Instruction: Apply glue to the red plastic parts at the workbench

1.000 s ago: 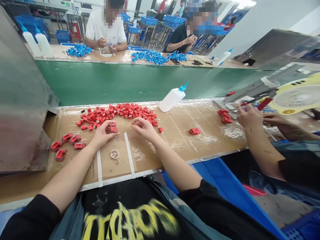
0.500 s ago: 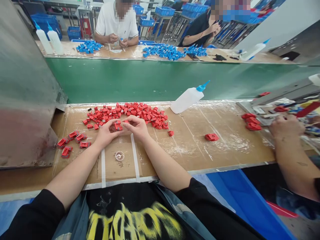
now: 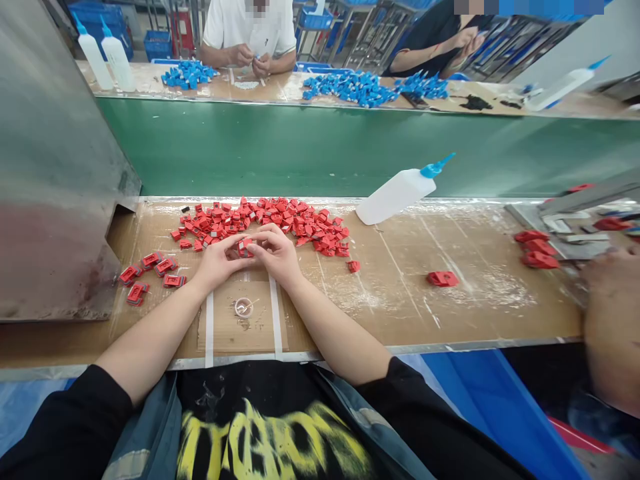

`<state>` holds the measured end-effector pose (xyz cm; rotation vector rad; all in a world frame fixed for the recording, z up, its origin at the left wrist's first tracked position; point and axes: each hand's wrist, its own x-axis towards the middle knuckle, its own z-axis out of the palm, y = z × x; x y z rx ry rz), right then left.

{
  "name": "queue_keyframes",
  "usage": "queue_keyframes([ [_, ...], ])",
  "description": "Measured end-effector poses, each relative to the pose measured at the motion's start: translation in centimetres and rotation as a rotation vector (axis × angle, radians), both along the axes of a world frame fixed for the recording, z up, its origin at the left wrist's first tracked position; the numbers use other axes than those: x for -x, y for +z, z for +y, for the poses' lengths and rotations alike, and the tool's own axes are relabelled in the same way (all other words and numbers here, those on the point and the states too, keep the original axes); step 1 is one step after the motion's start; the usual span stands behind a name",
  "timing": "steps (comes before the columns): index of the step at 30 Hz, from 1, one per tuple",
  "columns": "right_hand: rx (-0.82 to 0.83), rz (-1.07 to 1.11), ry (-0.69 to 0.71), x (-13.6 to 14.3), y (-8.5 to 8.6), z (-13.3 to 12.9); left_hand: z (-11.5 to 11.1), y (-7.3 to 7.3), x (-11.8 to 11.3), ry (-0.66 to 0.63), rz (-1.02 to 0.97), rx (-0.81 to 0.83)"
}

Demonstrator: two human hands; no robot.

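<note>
Both hands meet in front of a pile of small red plastic parts. My left hand is closed around a red plastic part. My right hand presses its fingers on the same part from the right; whether it pinches a second piece is hidden. Just below my hands, a small round cup with a thin stick in it stands on a cardboard pad edged by white tape. Several larger red assembled pieces with grey edges lie left of my left forearm.
A white squeeze bottle with a blue nozzle leans behind the table. Single red pieces lie to the right. A co-worker's arm is at the far right. A metal housing bounds the left. Across the green partition, two people handle blue parts.
My two hands have come closer together around the red part; before, a red piece showed at the right fingertips. The view has shifted slightly. The co-worker's hand at right has moved.
</note>
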<state>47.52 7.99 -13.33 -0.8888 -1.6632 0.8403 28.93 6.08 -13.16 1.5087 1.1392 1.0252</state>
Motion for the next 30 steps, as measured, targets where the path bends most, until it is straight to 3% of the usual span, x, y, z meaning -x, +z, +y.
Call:
queue_keyframes([
  [5, 0.037, -0.013, -0.032, 0.0, 0.0, -0.2, -0.1, -0.1, 0.1, 0.003, -0.005, 0.003],
  [10, -0.033, -0.076, -0.039, -0.2, -0.1, -0.3, -0.4, -0.1, 0.2, -0.025, 0.04, -0.047],
  [23, -0.063, -0.09, -0.002, 0.1, 0.0, -0.4, -0.9, 0.9, 0.4, 0.006, 0.234, -0.173],
  [26, -0.006, -0.043, 0.031, 0.3, -0.2, -0.4, -0.9, 0.8, 0.7, 0.013, 0.217, -0.189],
  [30, 0.205, 0.159, 0.101, 0.5, -0.3, 0.0, -0.6, 0.6, 1.2, 0.072, 0.276, -0.343],
])
